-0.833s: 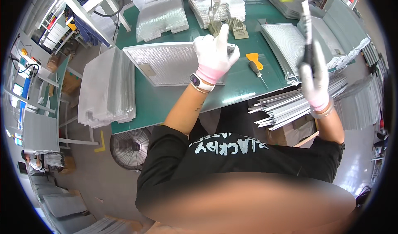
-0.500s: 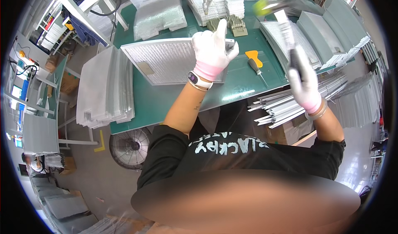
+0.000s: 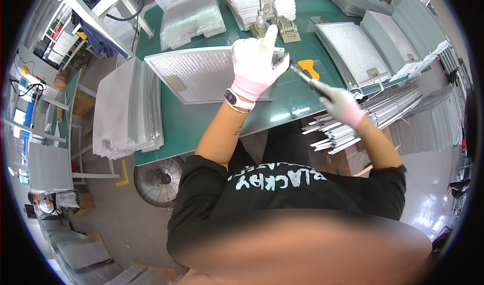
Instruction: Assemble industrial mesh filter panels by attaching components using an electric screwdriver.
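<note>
Where the green table (image 3: 201, 128) ends on the left, a tall stack of mesh filter panels (image 3: 128, 108) stands on edge against its side, with a round fan (image 3: 159, 180) on the floor just below the table's near corner. On the table itself lies a flat mesh filter (image 3: 199, 75) in a metal frame, a small grey tab showing near its left part. Behind it, toward the far edge, sit loose piles of mesh sheets (image 3: 191, 17).

The left hand (image 3: 257, 63), in a white glove with a pink cuff and with a dark watch (image 3: 233, 98) on the wrist, rests on the right end of that filter. Its fingers are mostly curled down over the frame's corner while the forefinger points up and away; it presses on the frame rather than lifting it.

Just right of that, the right hand (image 3: 339, 101), gloved the same way, is closed around the handle of a mallet (image 3: 305, 77), whose dark shaft runs up and left toward the corner of the filter beside the left hand. The mallet's head is blurred, and whether it touches the frame cannot be told. An orange scraper (image 3: 308, 67) lies on the table just behind the shaft.

Further right lie more framed filters (image 3: 353, 50) stacked flat, and below them a bundle of thin metal strips (image 3: 373, 116) juts over the table's right edge.
</note>
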